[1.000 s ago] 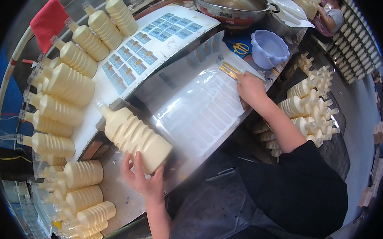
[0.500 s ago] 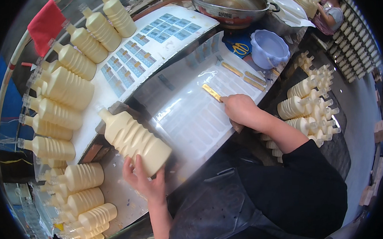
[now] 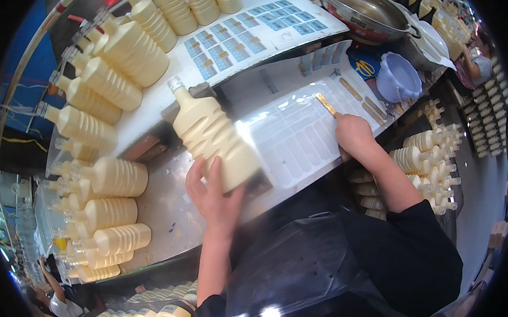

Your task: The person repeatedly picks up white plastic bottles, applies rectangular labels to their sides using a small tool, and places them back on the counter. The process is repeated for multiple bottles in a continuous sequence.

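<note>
- Our right grip (image 3: 355,136) is pinching the near end of a gold strip (image 3: 325,103), and the strip is pointing away from us, above the glossy pale sheet (image 3: 299,150).
- This strip is looking thin, light and flexible, so we are judging that it is bending or creasing easily; one end is offering the safest hold.
- Our left grip (image 3: 213,195) is spreading around the lower end of the cream bottle (image 3: 206,132), the fingers pressing on its body and the thumb lying by the base.
- The bottle is lying tilted above the table (image 3: 170,211), in front of our left side, with its clear neck pointing away and to the left.
- Its walls are seeming stiff, and the slanting grooves are probably helping against slipping; the smooth skin is maybe sliding under wet fingers. Its weight we are not managing to tell. The broad lower body is giving the surest hold.
- Our left forearm is rising from the lower edge, almost straight; our right forearm is slanting inward from the right, the elbow standing out.
- Farther out, more gold strips (image 3: 351,89) are lying at the right of the sheet, blue labels (image 3: 238,25) are resting on the raised board (image 3: 276,42), and other cream bottles (image 3: 120,178) are crowding the left.
</note>
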